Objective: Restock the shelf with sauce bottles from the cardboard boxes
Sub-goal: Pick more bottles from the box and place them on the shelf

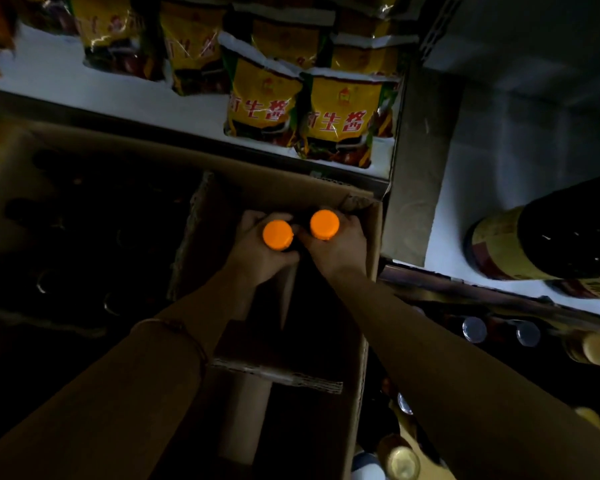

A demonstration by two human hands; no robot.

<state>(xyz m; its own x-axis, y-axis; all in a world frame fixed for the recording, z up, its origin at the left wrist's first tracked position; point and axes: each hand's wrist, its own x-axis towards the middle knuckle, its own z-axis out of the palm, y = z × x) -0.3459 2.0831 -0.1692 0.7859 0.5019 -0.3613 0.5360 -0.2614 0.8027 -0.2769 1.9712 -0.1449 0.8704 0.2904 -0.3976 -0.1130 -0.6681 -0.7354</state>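
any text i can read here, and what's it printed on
"生酱": red characters on the two front yellow sauce pouches on the shelf; the character before them is cut off.
Pouches behind: print too blurred to read.
Large dark bottle at right: label unreadable.
Orange caps, cardboard box: no text visible.

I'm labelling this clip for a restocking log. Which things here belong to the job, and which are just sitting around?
Part of the job:
- left hand gripping the left orange-capped bottle
- right hand gripping the right orange-capped bottle
- cardboard box
- white shelf

Just there:
- yellow sauce pouches
- large dark bottle
- clear-capped jars
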